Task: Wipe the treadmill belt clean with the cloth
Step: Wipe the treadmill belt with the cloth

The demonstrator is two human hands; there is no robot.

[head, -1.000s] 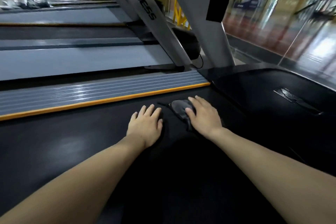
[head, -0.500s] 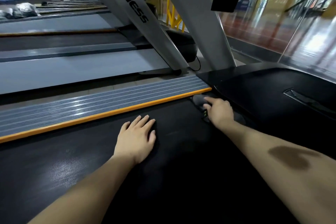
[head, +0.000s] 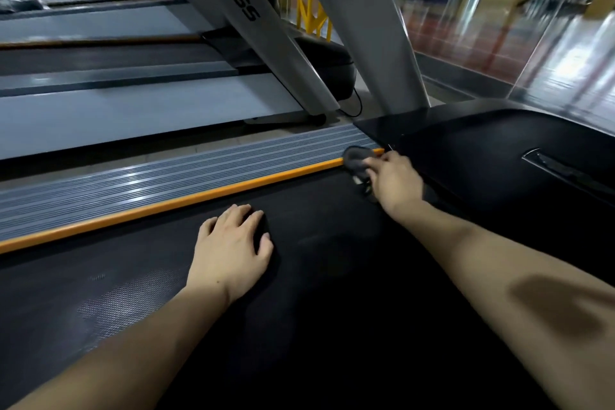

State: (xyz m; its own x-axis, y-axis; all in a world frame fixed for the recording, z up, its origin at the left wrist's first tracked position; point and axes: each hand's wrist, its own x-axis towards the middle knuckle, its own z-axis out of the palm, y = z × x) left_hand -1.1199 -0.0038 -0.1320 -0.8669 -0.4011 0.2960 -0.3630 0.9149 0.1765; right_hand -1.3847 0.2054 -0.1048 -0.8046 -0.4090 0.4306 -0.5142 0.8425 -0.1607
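While the right hand presses a small dark cloth against the far left corner of the belt, its fingers are curled over the rag and grasping it, with the cloth's far edge lapping onto the orange strip that borders the belt. The left hand lies flat on the belt nearer to the person, palm down, fingers spread and holding nothing; it looks to be a prop for the lean. Beyond the strip runs the ribbed grey side rail, and to the right of the cloth sits the black motor cover, with a grey upright rising from it. I'd judge the main risk is at that corner: the rag could snag or get pushed into the seam where belt meets cover, and a loose end seems to trail beneath the hand there. With so much weight thrown forward onto the left palm, a slip on the smooth belt could also tip the person. The cloth is nearly the same shade as the belt, so its full outline is hard to make out, and most of it is under the hand. Any dirt on the belt can't be seen in this dim light, and the near end of the belt is cut off.
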